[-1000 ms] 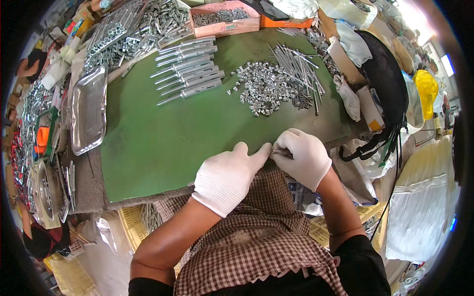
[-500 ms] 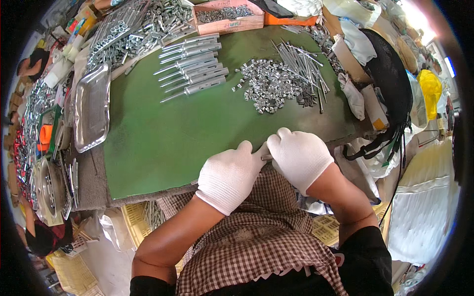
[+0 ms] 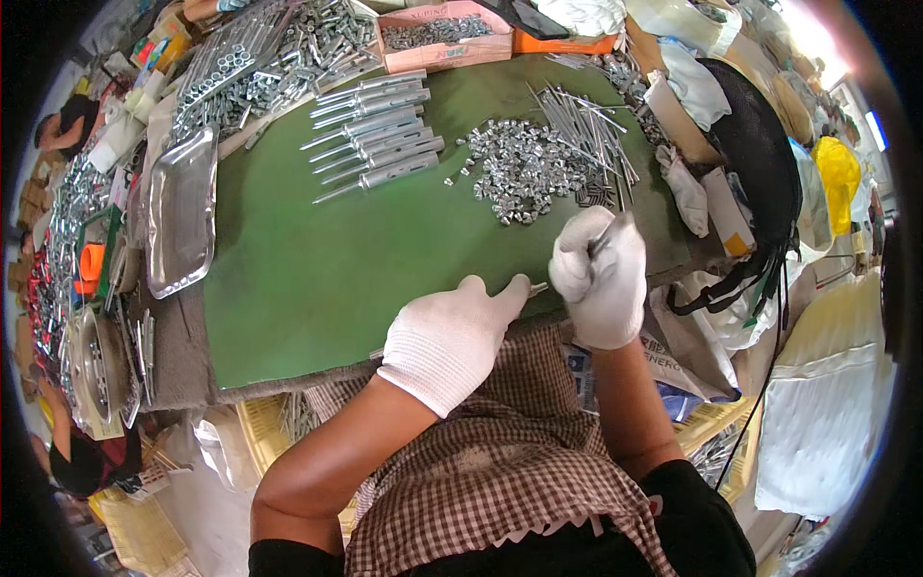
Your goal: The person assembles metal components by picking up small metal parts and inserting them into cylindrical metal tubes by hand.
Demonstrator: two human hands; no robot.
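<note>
My left hand (image 3: 452,337), in a white knit glove, is closed round a slim silver metal tube (image 3: 538,288) at the table's front edge. One end of the tube pokes out past the fingertips; the glove hides most of it. My right hand (image 3: 606,284), gloved alike, is raised to the right with fingers curled in. A bit of greyish metal shows between them, slightly blurred, and I cannot make out what it is. Just beyond that hand lie small dark pins (image 3: 593,195), a heap of small shiny metal pieces (image 3: 529,173) and a bundle of thin metal rods (image 3: 582,125).
Several silver cylinders with thin pointed shafts (image 3: 375,144) lie in a row on the green mat (image 3: 308,279). A metal tray (image 3: 181,212) sits left, a pink box of small parts (image 3: 442,38) at the back, a black mesh bag (image 3: 755,154) right. Other people work far left.
My right hand has come away from my left hand, moving up and right toward the pins and rods. My left hand stays in place, and the tube's end now shows beyond its fingers.
</note>
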